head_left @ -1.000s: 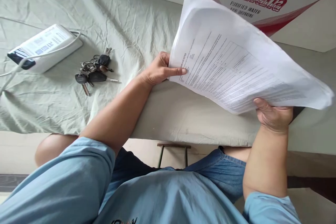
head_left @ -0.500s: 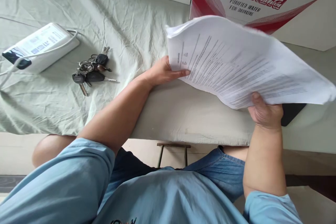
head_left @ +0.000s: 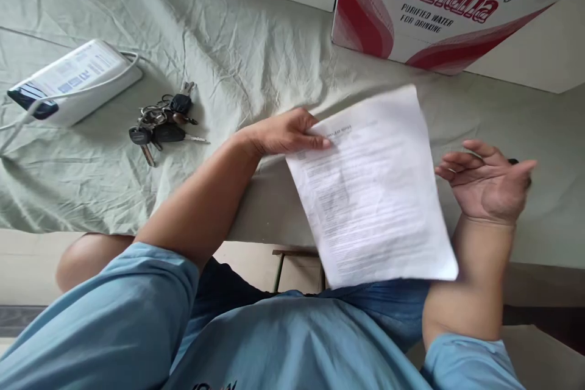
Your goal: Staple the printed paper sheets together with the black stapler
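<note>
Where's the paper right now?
In the head view, the paper is right of centre, held by the left hand, below the red-and-white box.

From here I see room for a hand over the wrinkled pale-green cloth (head_left: 256,67), between the bunch of black-headed metal keys (head_left: 169,133) and the white cardboard box with red bands (head_left: 439,3), which walls off the far side. Farther left, the white rectangular device (head_left: 80,73) and its white cable (head_left: 21,125) obstruct the way. The printed white paper (head_left: 375,195), pinched in the left hand (head_left: 290,134), screens the cloth's front edge; the spread right hand (head_left: 491,186) nearly plugs the slot beside it.
</note>
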